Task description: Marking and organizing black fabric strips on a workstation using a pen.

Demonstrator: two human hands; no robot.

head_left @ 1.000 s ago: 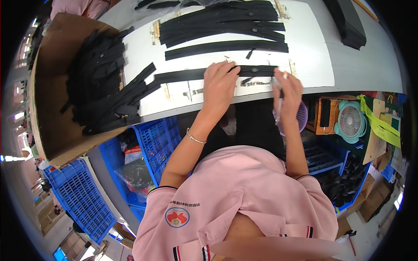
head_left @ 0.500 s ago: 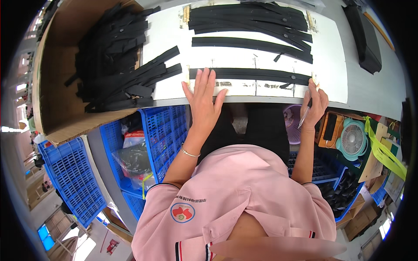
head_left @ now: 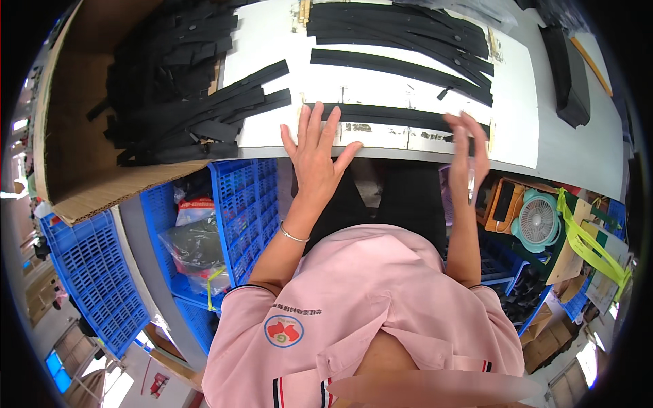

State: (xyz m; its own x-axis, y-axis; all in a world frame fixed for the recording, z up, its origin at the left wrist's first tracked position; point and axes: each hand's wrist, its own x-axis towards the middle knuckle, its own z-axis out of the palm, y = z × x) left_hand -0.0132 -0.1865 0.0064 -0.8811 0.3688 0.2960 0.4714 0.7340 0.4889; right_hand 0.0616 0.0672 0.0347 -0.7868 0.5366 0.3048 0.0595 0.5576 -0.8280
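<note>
A black zipper (head_left: 391,114) lies straight along the near side of a white board (head_left: 513,136). My left hand (head_left: 317,166) rests with spread fingers, its fingertips on the zipper's left end. At the other end, my right hand (head_left: 469,153) is over the zipper near its pull, the fingers smeared by motion. A pen (head_left: 471,182) shows partly below its palm, held in the hand; the rest is hidden. Farther back lies a second black zipper (head_left: 401,70), its pull hanging off the near edge. Behind it is a pile of black zippers (head_left: 394,27).
On the left, a cardboard box (head_left: 75,129) holds many black zippers (head_left: 170,88), some jutting onto the board. A long black object (head_left: 568,75) lies at the far right. Blue crates (head_left: 248,217) stand below the table's left side; a small teal fan (head_left: 537,221) is at the right.
My right hand has moved left and slightly inward from the zipper's right end, and the pen is now mostly hidden. My left hand stays on the left end. The whole view has shifted slightly.
</note>
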